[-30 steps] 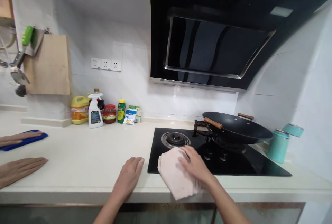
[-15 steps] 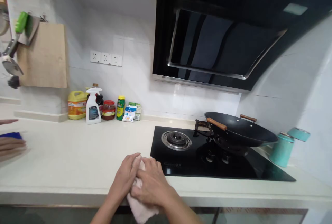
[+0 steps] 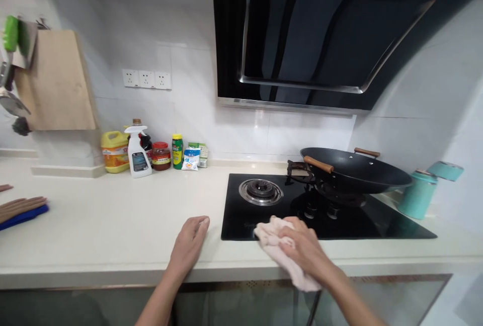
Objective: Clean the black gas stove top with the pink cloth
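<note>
Over the front edge of the black cooktop (image 3: pixel 381 225), a pale cloth (image 3: pixel 277 253) is lying bunched, its lower end hanging past the table's (image 3: pixel 113 245) edge. The right hand (image 3: pixel 304 248) is pressing on it, its grip clamping a gathered fold. The left hand (image 3: pixel 188 245) is resting on the table, showing nothing held; its fingertips are pointing away, so I cannot tell whether that grip is closing. The cloth is looking light, soft and limp, probably flopping wherever unsupported; a thick wad near its middle is likely offering the surest hold.
</note>
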The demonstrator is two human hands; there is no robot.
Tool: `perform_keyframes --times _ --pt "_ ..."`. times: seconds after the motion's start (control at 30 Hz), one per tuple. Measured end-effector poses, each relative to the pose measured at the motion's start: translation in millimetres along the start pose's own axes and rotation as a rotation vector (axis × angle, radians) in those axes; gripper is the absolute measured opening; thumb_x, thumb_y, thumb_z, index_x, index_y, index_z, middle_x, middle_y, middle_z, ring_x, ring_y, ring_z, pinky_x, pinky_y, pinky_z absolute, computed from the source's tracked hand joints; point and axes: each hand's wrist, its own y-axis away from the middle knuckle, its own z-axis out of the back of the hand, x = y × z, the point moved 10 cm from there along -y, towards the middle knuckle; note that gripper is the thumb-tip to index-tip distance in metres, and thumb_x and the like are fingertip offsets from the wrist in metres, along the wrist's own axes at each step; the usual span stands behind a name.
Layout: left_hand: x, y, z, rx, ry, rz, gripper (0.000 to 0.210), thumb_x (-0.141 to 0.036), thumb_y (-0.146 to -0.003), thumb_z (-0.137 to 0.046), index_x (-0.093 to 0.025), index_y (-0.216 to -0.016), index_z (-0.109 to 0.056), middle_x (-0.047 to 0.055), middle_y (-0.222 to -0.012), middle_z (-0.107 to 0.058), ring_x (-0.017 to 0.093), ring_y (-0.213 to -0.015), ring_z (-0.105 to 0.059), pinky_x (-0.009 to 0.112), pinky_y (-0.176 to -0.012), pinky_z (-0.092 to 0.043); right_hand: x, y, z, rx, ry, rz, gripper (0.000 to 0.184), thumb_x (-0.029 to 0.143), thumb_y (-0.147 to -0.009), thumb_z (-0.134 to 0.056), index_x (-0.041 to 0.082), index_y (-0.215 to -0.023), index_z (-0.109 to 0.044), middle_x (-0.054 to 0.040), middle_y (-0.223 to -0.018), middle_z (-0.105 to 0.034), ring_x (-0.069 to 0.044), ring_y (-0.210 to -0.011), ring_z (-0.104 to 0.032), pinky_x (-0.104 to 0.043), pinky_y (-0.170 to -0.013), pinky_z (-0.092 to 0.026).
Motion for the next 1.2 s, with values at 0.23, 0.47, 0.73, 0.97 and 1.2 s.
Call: perform_keyframes --times 0.23,0.47,0.73,0.97,1.2 --pt "-6 1 -3.1 -0.006 0.015 -0.013 0.048 -0.057 -0.096 -0.042 -0.02 -0.103 -0.072 0.008 -0.11 -0.075 0.026 -0.108 -0.068 0.043 -0.103 -0.052 -138 52 54 -0.145 0.244 -0.379 0.032 0.047 -0.091 -0.047 0.033 -0.104 -0.073 -0.0068 -0.139 -0.053 -0.03 -0.114 -0.055 -0.044 -0.091 -0.044" --pt "-12 6 -10.6 0.057 -0.021 -0.026 0.049 -0.06 -0.098 -0.039 -0.024 -0.103 -0.072 0.007 -0.115 -0.073 0.027 -0.115 -0.064 0.044 -0.105 -0.048 -21 30 22 -0.229 0.329 -0.221 0.033 0.031 -0.092 -0.049 0.024 -0.116 -0.07 -0.0125 -0.122 -0.057 -0.028 -0.101 -0.051 -0.041 -0.085 -0.04" --pt "-13 4 -7.3 0.047 0.02 -0.025 0.052 -0.061 -0.097 -0.038 -0.023 -0.106 -0.073 0.006 -0.113 -0.074 0.025 -0.111 -0.067 0.042 -0.104 -0.051 128 -2 -38 -0.215 0.119 0.117 0.017 0.024 -0.088 -0.056 0.025 -0.103 -0.064 -0.0096 -0.117 -0.056 -0.029 -0.101 -0.047 -0.044 -0.087 -0.037" --pt "-7 4 -2.1 0.038 0.113 0.056 0.059 -0.063 -0.095 -0.034 -0.021 -0.11 -0.073 0.008 -0.119 -0.075 0.027 -0.116 -0.068 0.044 -0.108 -0.05 143 2 -51 -0.107 -0.429 0.216 0.006 0.024 -0.089 -0.054 0.023 -0.094 -0.056 -0.003 -0.106 -0.055 -0.021 -0.099 -0.051 -0.035 -0.089 -0.039" --pt "-4 3 -5.7 0.087 0.083 0.088 0.06 -0.065 -0.092 -0.035 -0.021 -0.109 -0.073 0.008 -0.118 -0.076 0.028 -0.116 -0.068 0.044 -0.109 -0.049 80 -43 -49 0.005 -1.107 -0.021 0.038 0.059 -0.096 -0.045 0.023 -0.092 -0.053 -0.001 -0.093 -0.059 -0.017 -0.087 -0.056 -0.029 -0.078 -0.045"
